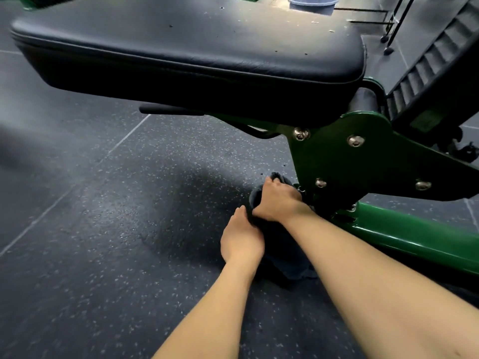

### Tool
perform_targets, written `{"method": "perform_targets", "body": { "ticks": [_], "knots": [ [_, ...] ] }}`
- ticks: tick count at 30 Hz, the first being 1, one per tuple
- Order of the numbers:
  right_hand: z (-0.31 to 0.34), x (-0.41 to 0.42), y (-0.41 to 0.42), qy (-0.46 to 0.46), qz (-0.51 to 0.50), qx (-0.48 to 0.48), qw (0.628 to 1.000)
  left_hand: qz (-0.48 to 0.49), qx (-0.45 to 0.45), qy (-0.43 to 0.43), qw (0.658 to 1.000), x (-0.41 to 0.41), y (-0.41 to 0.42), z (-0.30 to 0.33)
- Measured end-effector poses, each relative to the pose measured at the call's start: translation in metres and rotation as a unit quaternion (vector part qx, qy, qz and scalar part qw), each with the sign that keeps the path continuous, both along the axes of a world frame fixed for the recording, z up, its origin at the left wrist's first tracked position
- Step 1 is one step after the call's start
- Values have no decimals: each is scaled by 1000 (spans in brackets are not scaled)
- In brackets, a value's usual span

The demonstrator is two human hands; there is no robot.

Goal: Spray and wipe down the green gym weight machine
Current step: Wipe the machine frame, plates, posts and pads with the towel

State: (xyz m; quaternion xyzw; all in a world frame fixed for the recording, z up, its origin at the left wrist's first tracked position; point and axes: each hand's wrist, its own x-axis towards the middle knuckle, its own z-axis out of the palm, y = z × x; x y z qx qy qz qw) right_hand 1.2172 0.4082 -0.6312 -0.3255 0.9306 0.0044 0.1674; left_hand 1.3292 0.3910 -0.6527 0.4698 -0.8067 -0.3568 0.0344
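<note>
The green weight machine (344, 161) fills the right side, with a bolted green plate, a green floor beam (414, 231) and a black padded seat (181, 53) above. Low beside the plate's base, a dark grey cloth (285, 244) is bunched against the frame. My right hand (277, 200) grips the cloth's upper part and presses it to the frame under the plate. My left hand (242, 238) holds the cloth's lower left side; its fingers curl into the fabric. No spray bottle is in view.
Speckled dark rubber floor tiles (103, 203) spread to the left and below. A blue basin (313, 1) stands on the floor at the top right. A ribbed black part (430, 63) of the machine slopes up at the right. A black lever (171, 110) sticks out under the seat.
</note>
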Motion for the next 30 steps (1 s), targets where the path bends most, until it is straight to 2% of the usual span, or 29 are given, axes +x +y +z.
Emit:
{"method": "perform_targets", "body": {
  "ticks": [3,7,13,18,24,30],
  "knots": [
    [0,2,9,-2,88,9,996,-29,16,-6,999,0,3,2],
    [-9,21,39,35,187,16,982,-162,-7,-78,984,0,6,1],
    [-13,44,92,121,140,71,980,-228,-1,-94,969,0,12,12],
    [1,36,103,219,96,45,970,-198,-30,-63,978,-16,8,17],
    [-7,21,74,177,46,3,983,-229,-16,-107,967,-29,20,1],
    [-10,26,92,188,86,33,978,-234,-5,-111,966,-26,17,3]
  ]
}}
